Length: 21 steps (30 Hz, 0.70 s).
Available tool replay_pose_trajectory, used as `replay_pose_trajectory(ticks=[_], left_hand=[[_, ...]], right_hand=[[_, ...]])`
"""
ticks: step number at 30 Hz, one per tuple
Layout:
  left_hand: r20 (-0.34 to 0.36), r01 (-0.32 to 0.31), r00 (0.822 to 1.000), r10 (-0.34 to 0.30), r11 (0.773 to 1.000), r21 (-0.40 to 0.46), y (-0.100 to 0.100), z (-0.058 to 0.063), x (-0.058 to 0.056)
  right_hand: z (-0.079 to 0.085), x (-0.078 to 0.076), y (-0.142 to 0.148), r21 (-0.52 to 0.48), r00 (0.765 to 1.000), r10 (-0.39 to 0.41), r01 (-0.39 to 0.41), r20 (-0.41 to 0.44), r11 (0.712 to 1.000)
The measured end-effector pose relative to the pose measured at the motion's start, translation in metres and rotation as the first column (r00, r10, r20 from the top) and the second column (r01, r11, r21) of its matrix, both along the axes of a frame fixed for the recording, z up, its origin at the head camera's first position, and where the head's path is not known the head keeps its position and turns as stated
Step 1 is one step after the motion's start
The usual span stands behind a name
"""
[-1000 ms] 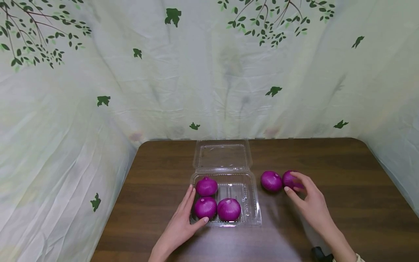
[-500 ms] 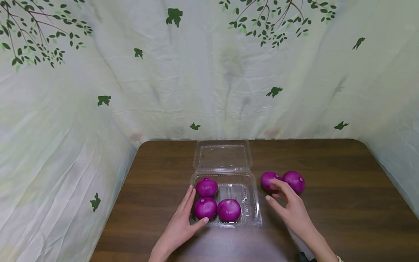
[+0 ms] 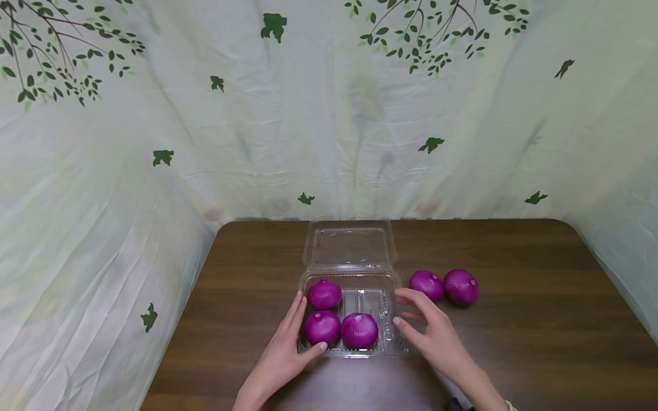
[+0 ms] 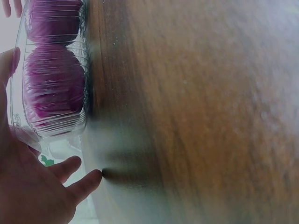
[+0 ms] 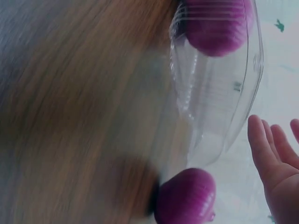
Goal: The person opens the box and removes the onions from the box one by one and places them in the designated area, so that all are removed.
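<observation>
A clear plastic clamshell container point(image 3: 388, 342) lies with its lid point(image 3: 350, 246) folded back. Three purple onions are in its base: one at back left point(image 3: 324, 294), one at front left point(image 3: 322, 327), one at front middle point(image 3: 359, 331). My left hand point(image 3: 285, 349) rests along the container's left front corner, fingers straight at the left side and thumb at the front rim. In the left wrist view two fingers point(image 4: 77, 179) extend past the container wall. My right hand point(image 3: 432, 331) is at the right rim, fingers spread and slightly bent, with nothing between them.
Two more purple onions, a left one point(image 3: 426, 285) and a right one point(image 3: 461, 287), sit side by side on the wooden table point(image 3: 540, 308), right of the container. A pale leaf-printed cloth point(image 3: 329, 114) hangs behind the table.
My right hand has moved left, from the rightmost onion past its neighbour to the container's right rim. Both loose onions are uncovered now. The left hand and container are nearly still.
</observation>
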<state>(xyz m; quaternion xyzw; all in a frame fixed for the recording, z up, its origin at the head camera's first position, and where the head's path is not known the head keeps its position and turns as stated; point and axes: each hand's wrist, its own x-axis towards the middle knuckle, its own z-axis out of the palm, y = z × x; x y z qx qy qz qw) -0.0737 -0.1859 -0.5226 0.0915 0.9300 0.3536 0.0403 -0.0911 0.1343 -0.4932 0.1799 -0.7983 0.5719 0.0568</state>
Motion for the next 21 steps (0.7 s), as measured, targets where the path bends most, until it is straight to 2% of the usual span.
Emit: replay_pose_trajectory(ticks=[6,10,16,21], left_hand=[[0.013,0.0,1.0,0.0,1.0,0.005,0.0,0.0,0.0],[0.015,-0.001,1.0,0.001,1.0,0.006,-0.001,0.001,0.0],[0.02,-0.001,1.0,0.001,1.0,0.007,0.0,0.002,0.0],[0.024,-0.003,1.0,0.003,1.0,0.004,0.0,0.002,0.0]], right_hand=[[0.005,0.001,-0.009,0.001,0.995,0.085,-0.085,0.052,0.996],[0.005,0.0,-0.014,0.038,0.987,0.132,-0.136,0.089,0.99],[0.002,-0.004,-0.024,0.119,0.974,0.218,-0.225,0.066,0.967],[0.003,-0.007,-0.031,0.197,0.97,0.237,-0.244,0.055,0.95]])
